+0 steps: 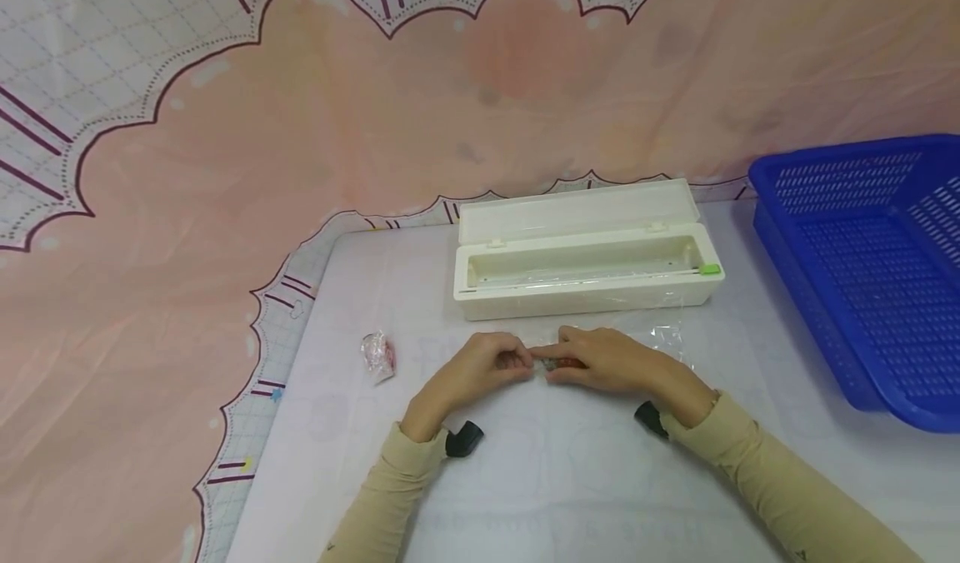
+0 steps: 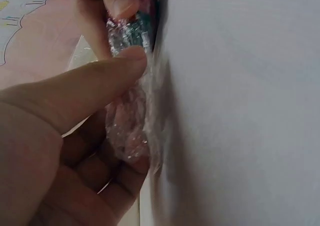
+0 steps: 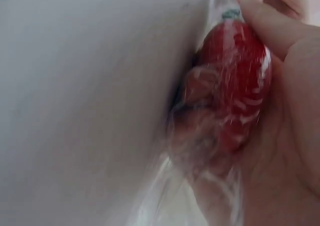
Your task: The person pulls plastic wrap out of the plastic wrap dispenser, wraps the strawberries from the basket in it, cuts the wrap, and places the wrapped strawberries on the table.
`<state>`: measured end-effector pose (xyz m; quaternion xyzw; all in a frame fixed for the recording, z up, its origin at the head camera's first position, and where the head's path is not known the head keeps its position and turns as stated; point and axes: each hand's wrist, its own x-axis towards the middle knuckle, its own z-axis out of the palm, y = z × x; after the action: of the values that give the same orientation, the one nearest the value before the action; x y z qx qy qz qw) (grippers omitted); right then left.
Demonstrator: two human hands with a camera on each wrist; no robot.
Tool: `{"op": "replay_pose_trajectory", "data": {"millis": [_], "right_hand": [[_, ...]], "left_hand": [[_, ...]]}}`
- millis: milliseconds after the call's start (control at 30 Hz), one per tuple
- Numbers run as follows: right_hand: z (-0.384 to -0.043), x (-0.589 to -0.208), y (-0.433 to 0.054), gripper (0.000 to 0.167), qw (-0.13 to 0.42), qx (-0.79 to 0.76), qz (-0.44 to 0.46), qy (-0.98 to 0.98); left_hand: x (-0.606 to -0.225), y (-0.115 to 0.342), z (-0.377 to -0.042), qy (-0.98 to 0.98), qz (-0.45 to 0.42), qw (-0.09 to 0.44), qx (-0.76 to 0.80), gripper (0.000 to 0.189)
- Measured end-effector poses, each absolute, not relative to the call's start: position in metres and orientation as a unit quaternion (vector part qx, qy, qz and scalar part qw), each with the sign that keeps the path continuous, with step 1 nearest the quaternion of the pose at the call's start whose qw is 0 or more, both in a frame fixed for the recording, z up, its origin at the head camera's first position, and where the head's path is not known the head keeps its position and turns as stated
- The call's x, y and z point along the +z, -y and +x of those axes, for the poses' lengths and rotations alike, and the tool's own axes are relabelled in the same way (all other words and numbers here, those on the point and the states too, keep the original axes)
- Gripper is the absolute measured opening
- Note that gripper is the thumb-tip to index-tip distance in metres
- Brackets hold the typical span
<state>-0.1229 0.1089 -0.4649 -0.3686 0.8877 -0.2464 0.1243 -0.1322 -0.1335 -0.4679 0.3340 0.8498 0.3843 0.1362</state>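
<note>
A rounded red object [image 3: 235, 75] with a green end lies inside clear plastic film. My right hand [image 1: 611, 359] holds it low over the white table, fingers curled round it. My left hand [image 1: 487, 361] meets the right fingertips and pinches a crumpled end of the film [image 2: 129, 123] between thumb and fingers. In the left wrist view the green part shows through the film near my left thumb. Loose film [image 3: 227, 196] trails from the object in the right wrist view. Both hands hide most of the object in the head view.
A white cling-film box [image 1: 585, 298] with its lid raised and a green slider [image 1: 709, 270] stands just behind my hands. Left of them lies a small film-wrapped pinkish-red item [image 1: 378, 356]. At the right is a blue plastic basket [image 1: 813, 321]. A patterned cloth [image 1: 420, 113] hangs behind.
</note>
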Motion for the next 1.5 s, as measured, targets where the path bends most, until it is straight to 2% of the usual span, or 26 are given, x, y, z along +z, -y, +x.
{"op": "replay_pose_trajectory", "data": {"millis": [267,600,733,967,1200,1500], "right_hand": [[-0.122,-0.460,-0.121,0.061,0.160,-0.260,-0.402,-0.863],[-0.116,-0.458,-0.131,0.060,0.163,-0.324,-0.381,-0.851],[-0.113,-0.456,-0.134,0.054,0.167,-0.344,-0.339,-0.860],[-0.115,-0.460,-0.138,0.029,0.160,-0.367,-0.323,-0.857],[-0.118,-0.463,-0.144,0.023,0.168,-0.393,-0.324,-0.844],[-0.119,-0.461,-0.149,0.021,0.174,-0.411,-0.322,-0.835]], "left_hand": [[-0.466,0.138,-0.132,-0.854,0.340,0.163,0.360,0.004],[-0.464,0.145,-0.131,-0.854,0.332,0.186,0.354,0.004],[-0.460,0.148,-0.131,-0.855,0.328,0.204,0.347,0.004],[-0.454,0.149,-0.130,-0.856,0.320,0.227,0.337,0.004],[-0.444,0.147,-0.128,-0.870,0.332,0.182,0.314,0.004],[-0.441,0.119,-0.114,-0.879,0.339,0.082,0.325,0.028]]}}
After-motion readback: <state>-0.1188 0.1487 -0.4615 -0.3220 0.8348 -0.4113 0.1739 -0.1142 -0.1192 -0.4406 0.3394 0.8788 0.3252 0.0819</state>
